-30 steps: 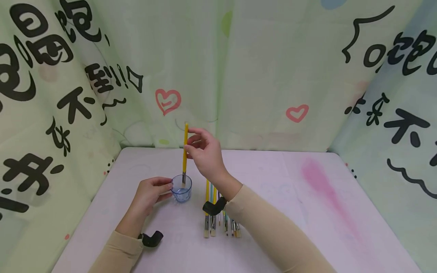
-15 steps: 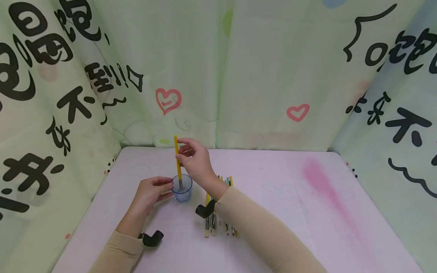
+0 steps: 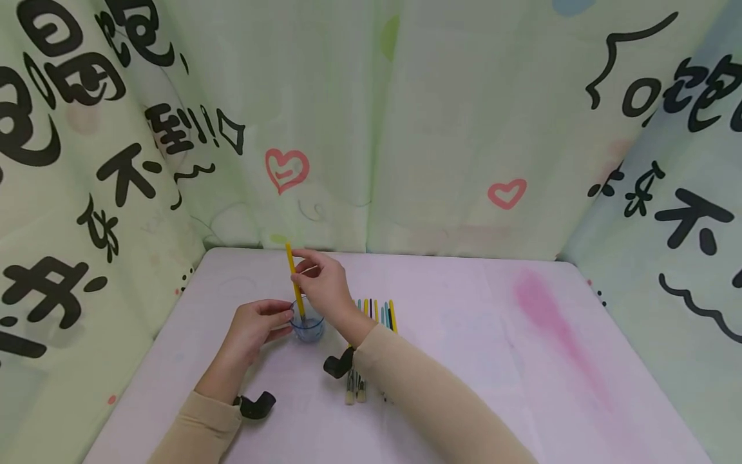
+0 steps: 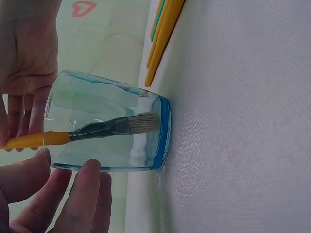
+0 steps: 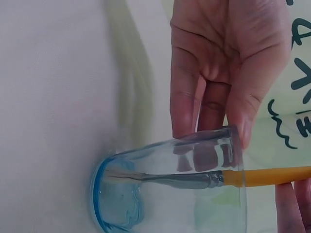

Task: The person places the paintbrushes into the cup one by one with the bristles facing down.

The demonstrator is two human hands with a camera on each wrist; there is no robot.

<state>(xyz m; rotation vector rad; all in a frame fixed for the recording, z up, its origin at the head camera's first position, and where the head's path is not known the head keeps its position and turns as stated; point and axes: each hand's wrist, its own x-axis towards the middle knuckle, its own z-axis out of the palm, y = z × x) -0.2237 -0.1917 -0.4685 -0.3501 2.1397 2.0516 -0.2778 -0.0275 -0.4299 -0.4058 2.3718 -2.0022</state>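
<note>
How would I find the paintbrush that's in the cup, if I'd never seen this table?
Start at the pale pink table and go to its left side, where the left hand holds a small clear blue glass cup. The yellow-handled paintbrush stands bristles-down in that cup, pinched by the right hand. The other brushes lie flat on the table.

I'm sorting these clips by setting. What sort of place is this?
Probably a small painting or craft corner: a pink table hemmed in by cartoon-printed curtains, a row of spare brushes, and a yellow paintbrush dipped in a clear cup.
</note>
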